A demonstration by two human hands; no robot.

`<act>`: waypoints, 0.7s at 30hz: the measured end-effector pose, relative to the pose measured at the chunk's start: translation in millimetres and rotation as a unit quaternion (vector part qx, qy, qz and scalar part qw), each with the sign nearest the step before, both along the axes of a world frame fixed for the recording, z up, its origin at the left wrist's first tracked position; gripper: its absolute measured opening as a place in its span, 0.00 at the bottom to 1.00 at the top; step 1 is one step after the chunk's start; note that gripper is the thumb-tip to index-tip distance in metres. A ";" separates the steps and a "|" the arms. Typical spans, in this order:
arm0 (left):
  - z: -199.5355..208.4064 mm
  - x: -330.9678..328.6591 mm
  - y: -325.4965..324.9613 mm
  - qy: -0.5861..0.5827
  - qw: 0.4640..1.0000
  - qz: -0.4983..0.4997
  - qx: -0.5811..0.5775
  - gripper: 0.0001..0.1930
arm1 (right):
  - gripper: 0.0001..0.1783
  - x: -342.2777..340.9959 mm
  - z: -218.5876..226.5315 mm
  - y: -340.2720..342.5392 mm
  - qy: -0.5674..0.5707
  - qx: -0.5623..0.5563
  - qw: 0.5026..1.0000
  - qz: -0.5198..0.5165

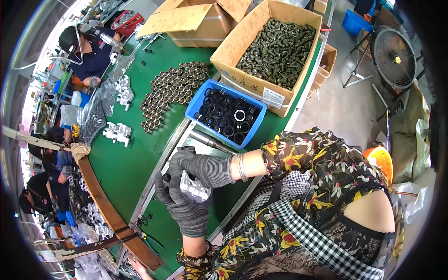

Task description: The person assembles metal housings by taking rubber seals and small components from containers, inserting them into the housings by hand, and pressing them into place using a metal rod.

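My left hand (pixel 184 207), in a grey knit glove, is wrapped around a silver metal casting (pixel 193 188) above the near part of the bench. From the right, my right hand (pixel 198 167), gloved the same way, closes over the top of the casting, its fingertips pressed against the far side. A small black round piece (pixel 166 177) shows at the fingers of my left hand. The gloves hide much of the casting. Just beyond my right hand lies a dark metal cylinder-shaped tool (pixel 212 141).
A blue bin (pixel 195 111) of black rings stands beyond my hands, beside many metal rings (pixel 175 86). Behind it, a cardboard box (pixel 291 100) holds dark fittings. White-silver castings (pixel 117 133) lie left. A wooden beam (pixel 105 207) edges the bench; pliers (pixel 151 239) lie near it. Co-workers (pixel 93 58) sit left.
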State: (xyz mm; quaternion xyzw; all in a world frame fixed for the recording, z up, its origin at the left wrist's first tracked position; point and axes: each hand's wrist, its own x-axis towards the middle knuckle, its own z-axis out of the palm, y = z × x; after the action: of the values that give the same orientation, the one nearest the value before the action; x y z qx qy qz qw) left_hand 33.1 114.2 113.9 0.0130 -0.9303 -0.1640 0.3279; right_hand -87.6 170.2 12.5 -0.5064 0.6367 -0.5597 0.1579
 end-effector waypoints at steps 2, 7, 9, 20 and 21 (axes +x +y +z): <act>-9.3 1.0 -7.0 -0.005 1.000 -0.001 0.014 0.43 | 0.10 -3.8 -14.3 -5.1 -0.099 -0.053 0.992 0.057; 7.0 10.1 -14.3 0.014 0.999 -0.030 -0.008 0.44 | 0.11 4.7 72.9 36.7 0.384 0.256 0.885 0.064; 7.7 2.4 -14.2 -0.033 0.999 -0.023 0.023 0.45 | 0.11 -7.3 60.0 28.0 0.076 0.109 0.990 0.053; -21.9 -30.3 -51.1 -0.047 0.545 -0.060 0.835 0.37 | 0.16 -36.6 111.8 98.1 -0.191 0.176 0.966 -0.002; -39.7 -25.1 -55.1 -0.027 0.548 -0.024 0.836 0.37 | 0.19 -47.0 107.5 95.6 -0.069 0.162 0.984 -0.040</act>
State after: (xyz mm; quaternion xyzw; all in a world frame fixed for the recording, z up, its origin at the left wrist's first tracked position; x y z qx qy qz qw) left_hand 8.0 59.1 74.3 0.2632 -0.3815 -0.8750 0.1399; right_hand -134.6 265.8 119.9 -0.4085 0.7263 -0.4887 0.2585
